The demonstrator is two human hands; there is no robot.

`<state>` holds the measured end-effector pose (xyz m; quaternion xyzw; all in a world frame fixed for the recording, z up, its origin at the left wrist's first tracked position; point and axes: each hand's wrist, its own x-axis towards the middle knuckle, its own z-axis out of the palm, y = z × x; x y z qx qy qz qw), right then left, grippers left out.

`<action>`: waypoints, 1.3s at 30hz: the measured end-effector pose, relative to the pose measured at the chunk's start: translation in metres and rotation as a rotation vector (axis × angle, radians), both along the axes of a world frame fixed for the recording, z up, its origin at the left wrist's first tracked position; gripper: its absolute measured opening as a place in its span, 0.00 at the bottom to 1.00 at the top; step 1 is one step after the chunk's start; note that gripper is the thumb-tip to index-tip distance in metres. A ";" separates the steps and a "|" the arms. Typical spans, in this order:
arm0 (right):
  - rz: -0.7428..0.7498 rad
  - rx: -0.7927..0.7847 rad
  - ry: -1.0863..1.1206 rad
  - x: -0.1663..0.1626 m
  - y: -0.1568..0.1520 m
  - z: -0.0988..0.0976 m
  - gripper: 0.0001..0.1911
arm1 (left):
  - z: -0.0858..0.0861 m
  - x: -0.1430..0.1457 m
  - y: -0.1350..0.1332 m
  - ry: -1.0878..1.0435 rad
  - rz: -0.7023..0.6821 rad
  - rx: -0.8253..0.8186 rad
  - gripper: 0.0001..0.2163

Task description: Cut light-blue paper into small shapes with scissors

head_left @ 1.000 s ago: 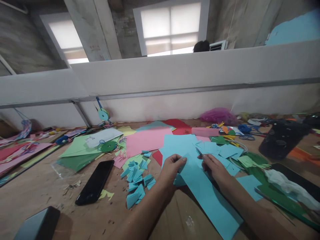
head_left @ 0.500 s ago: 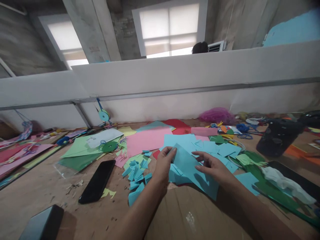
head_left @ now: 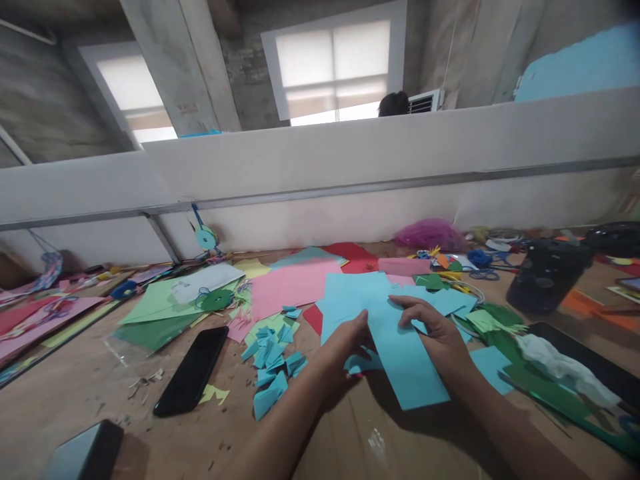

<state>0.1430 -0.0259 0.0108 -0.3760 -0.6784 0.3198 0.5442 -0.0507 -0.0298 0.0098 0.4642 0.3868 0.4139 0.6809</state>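
Spreading across the wooden table [head_left: 125,413] is a wide litter of coloured paper, with green sheets [head_left: 155,313] at ten o'clock, a pink sheet [head_left: 290,283] at twelve and a large light-blue sheet [head_left: 350,293] just past the hands. Held at the centre is a long light-blue strip [head_left: 405,363], its near end resting on the table and pointing to five o'clock. It looks doubled over, though no sharp crease can be made out. The left hand [head_left: 345,350] pinches the strip's left edge, fingers closed on the paper. The right hand [head_left: 435,333] lies over its upper part, fingers flat and slightly apart, pressing rather than gripping. A black phone [head_left: 193,370] lies at nine o'clock. Between phone and hands sits a heap of small folded blue pieces [head_left: 273,357], so a good number of pieces already look finished, while this strip seems at an early fold. Judging by the uncut blue sheets nearby, plenty of paper is left.
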 end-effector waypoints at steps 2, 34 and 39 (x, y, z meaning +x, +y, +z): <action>0.054 -0.022 -0.025 -0.002 0.001 -0.002 0.03 | -0.004 0.005 -0.003 -0.008 0.011 -0.031 0.19; 0.017 -0.160 -0.133 -0.009 0.011 -0.021 0.07 | -0.029 0.010 0.015 -0.222 0.217 -0.078 0.18; -0.040 -0.219 -0.029 -0.007 0.019 -0.027 0.12 | -0.022 0.015 0.007 -0.226 0.198 -0.056 0.16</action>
